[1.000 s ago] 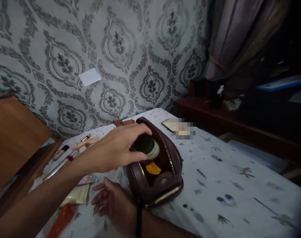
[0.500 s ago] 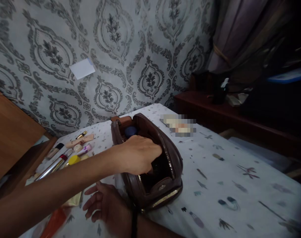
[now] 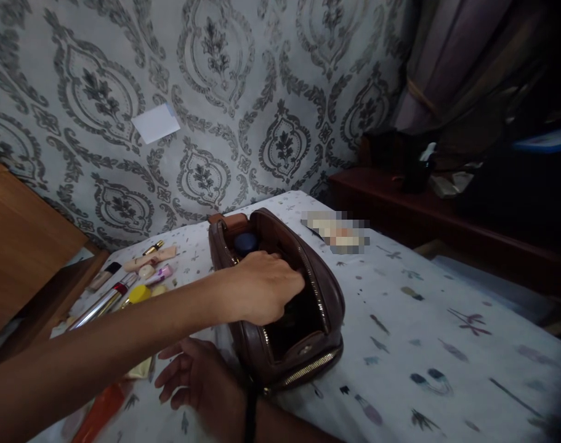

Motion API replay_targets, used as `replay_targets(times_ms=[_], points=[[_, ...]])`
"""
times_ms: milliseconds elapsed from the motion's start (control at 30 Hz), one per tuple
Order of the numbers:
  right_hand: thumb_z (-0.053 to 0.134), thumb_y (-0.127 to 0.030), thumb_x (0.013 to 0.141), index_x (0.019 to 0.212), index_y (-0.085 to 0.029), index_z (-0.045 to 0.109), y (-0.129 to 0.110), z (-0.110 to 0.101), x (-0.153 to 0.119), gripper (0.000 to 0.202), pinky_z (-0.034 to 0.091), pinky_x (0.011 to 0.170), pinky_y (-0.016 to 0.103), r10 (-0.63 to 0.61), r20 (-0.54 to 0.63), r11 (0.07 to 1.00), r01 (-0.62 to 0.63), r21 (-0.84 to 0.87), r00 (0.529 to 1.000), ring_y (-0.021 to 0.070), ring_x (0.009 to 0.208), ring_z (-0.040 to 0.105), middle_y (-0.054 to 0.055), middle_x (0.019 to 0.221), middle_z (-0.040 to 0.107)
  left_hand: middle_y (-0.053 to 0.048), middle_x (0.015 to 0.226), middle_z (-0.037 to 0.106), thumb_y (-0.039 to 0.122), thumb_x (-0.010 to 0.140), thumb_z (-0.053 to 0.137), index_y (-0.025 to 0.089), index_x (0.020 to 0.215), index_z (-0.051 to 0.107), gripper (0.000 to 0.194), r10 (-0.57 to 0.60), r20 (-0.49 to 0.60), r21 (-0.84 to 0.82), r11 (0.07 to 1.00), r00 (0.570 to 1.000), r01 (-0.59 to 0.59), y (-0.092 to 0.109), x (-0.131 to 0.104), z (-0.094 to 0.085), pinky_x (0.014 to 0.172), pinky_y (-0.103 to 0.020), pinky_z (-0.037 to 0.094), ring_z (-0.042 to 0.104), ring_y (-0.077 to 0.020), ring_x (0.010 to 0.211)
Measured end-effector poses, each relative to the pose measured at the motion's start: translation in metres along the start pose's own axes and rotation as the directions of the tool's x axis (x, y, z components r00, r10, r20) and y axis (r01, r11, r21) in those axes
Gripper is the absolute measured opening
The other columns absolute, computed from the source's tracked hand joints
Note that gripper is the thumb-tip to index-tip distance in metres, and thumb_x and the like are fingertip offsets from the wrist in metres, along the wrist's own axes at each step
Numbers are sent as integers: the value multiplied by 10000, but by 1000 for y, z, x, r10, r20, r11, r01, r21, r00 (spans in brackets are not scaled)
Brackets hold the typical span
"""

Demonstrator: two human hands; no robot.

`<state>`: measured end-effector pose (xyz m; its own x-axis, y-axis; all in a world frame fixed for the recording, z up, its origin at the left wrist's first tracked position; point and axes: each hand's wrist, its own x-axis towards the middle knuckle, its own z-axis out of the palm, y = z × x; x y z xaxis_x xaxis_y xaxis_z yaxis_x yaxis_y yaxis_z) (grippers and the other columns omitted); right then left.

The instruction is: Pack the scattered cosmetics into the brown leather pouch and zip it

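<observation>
A brown leather bag (image 3: 332, 296) lies on the white patterned cloth (image 3: 395, 326), its zipped top gaping. My left hand (image 3: 266, 286) reaches down into it, with the fingertips hidden inside the dark opening. Behind that hand, a round dark-blue lid or container (image 3: 246, 243) shows inside the bag. Below my left forearm, my right hand (image 3: 194, 372) rests palm up beside the bag's near side. Its fingers are loosely curled and apart, holding nothing, and a black band circles the wrist.
Left of the bag lie several cosmetics, including a yellow-capped item (image 3: 139, 294), a silver tube (image 3: 95, 309) and an orange item (image 3: 102, 411). A blurred-out flat item (image 3: 338, 232) lies behind the bag. A wooden panel (image 3: 26, 246) stands left, a dark-red shelf (image 3: 382, 200) right.
The view has shifted slightly. My left hand stays in the bag, its fingers a little further tucked out of sight; my right hand stays where it was.
</observation>
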<state>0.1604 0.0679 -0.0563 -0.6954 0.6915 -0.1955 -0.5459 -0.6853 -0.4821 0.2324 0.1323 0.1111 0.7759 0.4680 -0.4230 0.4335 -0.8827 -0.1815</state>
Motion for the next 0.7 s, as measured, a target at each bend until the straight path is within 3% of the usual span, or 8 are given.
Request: replay_targets(times_ms=[200, 433, 533, 600, 700], points=[[564, -595, 824, 850, -117, 638, 0, 1, 0, 484, 335, 448, 218, -1, -7, 1000, 1, 11, 1000, 112, 481, 583, 27, 627, 654, -152, 1041, 716, 99, 804, 586, 102, 947, 682, 173, -3, 36, 44, 999, 999, 2, 2, -1, -2, 803, -390, 513, 649, -298, 1006], [649, -684, 724, 870, -103, 633, 1, -1, -1, 599, 342, 466, 233, -30, 39, 999, 30, 19, 999, 117, 495, 582, 39, 648, 656, -135, 1116, 674, 197, 830, 623, 116, 1004, 657, 195, 7, 23, 53, 999, 1000, -9, -1, -1, -1, 847, -368, 488, 601, -284, 1054], [654, -717, 686, 880, -107, 640, 1, -1, -3, 639, 341, 467, 230, -51, 37, 998, 50, 24, 998, 114, 498, 582, 34, 648, 658, -116, 1139, 647, 277, 808, 701, 135, 1030, 623, 275, -14, -75, -10, 1000, 997, 13, -7, -12, -5, 888, -372, 467, 580, -285, 1081], [669, -719, 659, 889, -111, 644, 1, -1, -4, 650, 342, 472, 227, -58, 33, 998, 57, 26, 998, 113, 508, 586, 31, 655, 663, -92, 1105, 644, 280, 853, 667, 156, 1006, 609, 205, -69, -185, -100, 994, 980, 51, -11, -27, -7, 906, -377, 453, 574, -271, 1075], [668, -693, 676, 894, -108, 643, 2, -1, -3, 624, 340, 480, 229, -46, 26, 999, 45, 30, 999, 114, 516, 587, 35, 660, 662, -57, 1097, 638, 245, 942, 527, 201, 1031, 584, 115, -207, -424, -281, 956, 882, 90, -18, -53, -2, 924, -372, 441, 566, -240, 1074]])
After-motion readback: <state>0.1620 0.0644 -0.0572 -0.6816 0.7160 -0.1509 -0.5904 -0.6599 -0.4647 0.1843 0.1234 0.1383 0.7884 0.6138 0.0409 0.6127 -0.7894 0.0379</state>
